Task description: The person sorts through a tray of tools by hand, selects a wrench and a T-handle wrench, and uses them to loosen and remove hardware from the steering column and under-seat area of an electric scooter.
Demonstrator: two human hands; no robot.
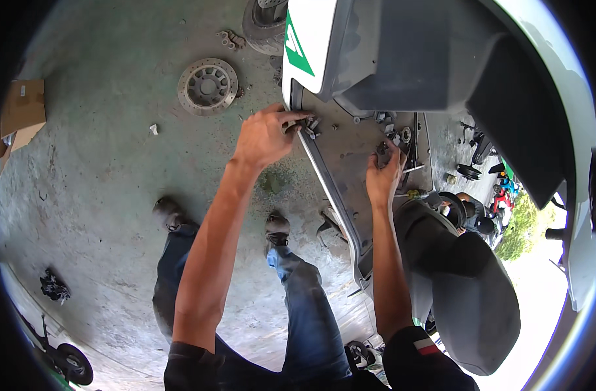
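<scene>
My left hand (267,138) is at the rim of the scooter's flat floorboard (347,153). Its thumb and fingers are pinched together around something small and dark that I cannot make out, close to small silver metal pieces (312,126). Over the far side of the floorboard, my right hand (386,176) has its fingers closed on a small dark part (383,154). Loose metal fittings (405,135) lie just past those fingertips. The scooter's white and green front panel (311,49) rises beyond both hands, and its dark seat (474,306) is right of my right forearm.
A brake disc (208,86) and a tyre (265,29) lie on the grey-green floor (115,163). At the far left is a cardboard box (24,114); a dark crumpled thing (55,287) is nearer. Beyond the scooter on the right, another person (477,218) is partly visible among motorbike parts.
</scene>
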